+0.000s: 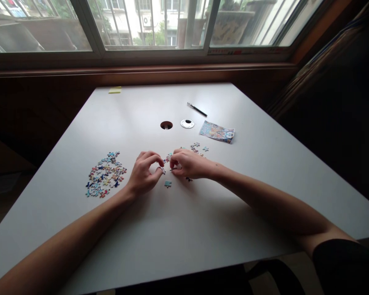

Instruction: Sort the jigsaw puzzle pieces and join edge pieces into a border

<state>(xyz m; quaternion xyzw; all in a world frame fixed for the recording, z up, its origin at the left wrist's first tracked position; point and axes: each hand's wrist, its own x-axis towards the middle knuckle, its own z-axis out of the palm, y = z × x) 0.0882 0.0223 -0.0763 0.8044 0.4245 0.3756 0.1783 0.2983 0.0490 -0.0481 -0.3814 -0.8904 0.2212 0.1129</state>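
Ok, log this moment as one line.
left hand: pinching small puzzle piece | right hand: fingertips on pieces | loose pile: left | table

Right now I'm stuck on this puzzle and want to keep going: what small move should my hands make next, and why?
Probably press together the two pieces at your fingers: the left hand and right hand pinch small puzzle pieces almost touching. If they don't fit, the loose teal piece lies just below them.
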